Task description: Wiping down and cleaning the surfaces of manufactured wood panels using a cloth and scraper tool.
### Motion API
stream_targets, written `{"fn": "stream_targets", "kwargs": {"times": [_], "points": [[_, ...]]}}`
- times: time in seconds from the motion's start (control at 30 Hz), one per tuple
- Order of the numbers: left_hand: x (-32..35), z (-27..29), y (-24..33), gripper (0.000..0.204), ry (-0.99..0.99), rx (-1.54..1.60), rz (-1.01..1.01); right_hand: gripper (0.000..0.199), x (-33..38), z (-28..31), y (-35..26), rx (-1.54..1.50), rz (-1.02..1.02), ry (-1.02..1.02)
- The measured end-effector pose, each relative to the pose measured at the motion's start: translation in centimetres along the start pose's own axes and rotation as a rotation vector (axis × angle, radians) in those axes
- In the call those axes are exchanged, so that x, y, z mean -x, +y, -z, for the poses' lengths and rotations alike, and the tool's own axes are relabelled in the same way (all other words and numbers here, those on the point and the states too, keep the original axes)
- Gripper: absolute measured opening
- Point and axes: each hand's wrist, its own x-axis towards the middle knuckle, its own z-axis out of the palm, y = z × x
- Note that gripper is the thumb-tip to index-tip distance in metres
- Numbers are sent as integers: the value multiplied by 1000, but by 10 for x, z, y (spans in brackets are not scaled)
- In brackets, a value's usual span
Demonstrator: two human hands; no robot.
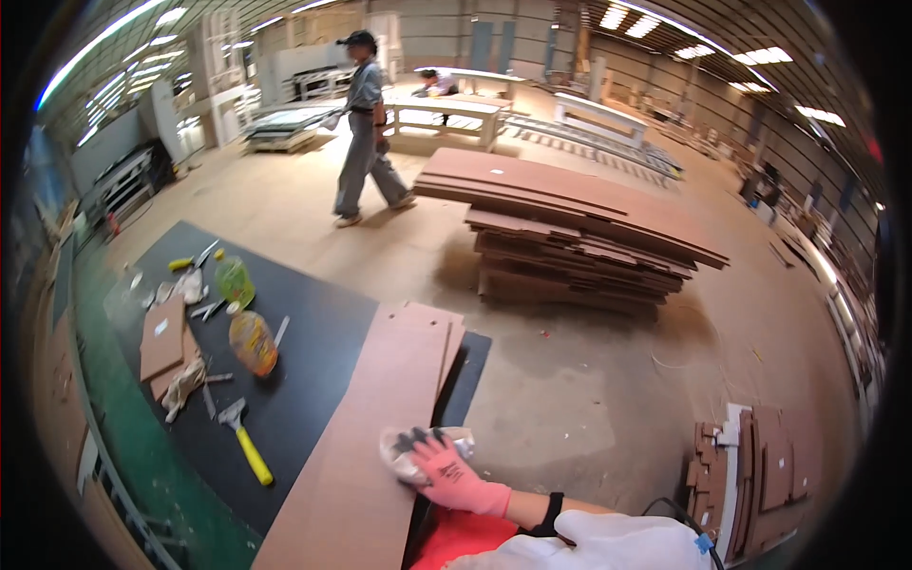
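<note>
**Right hand (451,473) over pale cloth (399,463)**

Its fingers curve over the cloth near the right edge of a brown board (366,442); whether they clamp it, I cannot tell. The board lies along a dark table (309,328), scraper (254,456) and bottles (253,344) to its left. Open floor (560,380) separates table from stacked boards (570,190).

cloth (397,462) on board (356,475), right of both bottles (253,344)

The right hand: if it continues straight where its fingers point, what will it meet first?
The white cloth, which the right hand touches; past the brown board, probably the pale strip or the orange-filled bottle beside it, though depth is unclear.
</note>
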Motion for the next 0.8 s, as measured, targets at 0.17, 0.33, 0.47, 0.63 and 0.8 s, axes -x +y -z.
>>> {"fn": "stream_targets", "kwargs": {"times": [0.17,0.33,0.47,0.63,0.8], "points": [[31,11,33,44,-156,182,583,63,-25,-17,-14,37,319,-269],[53,17,37,50,-192,429,765,63,-101,-2,69,235,109,-29],[-6,81,94,51,-101,653,1059,60,-163,12,147,338,-102,-10],[-10,70,99,48,-21,512,1030,46,-203,21,231,336,-342,57],[-6,60,97,43,78,529,1216,54,-189,3,250,311,-275,150]]}}
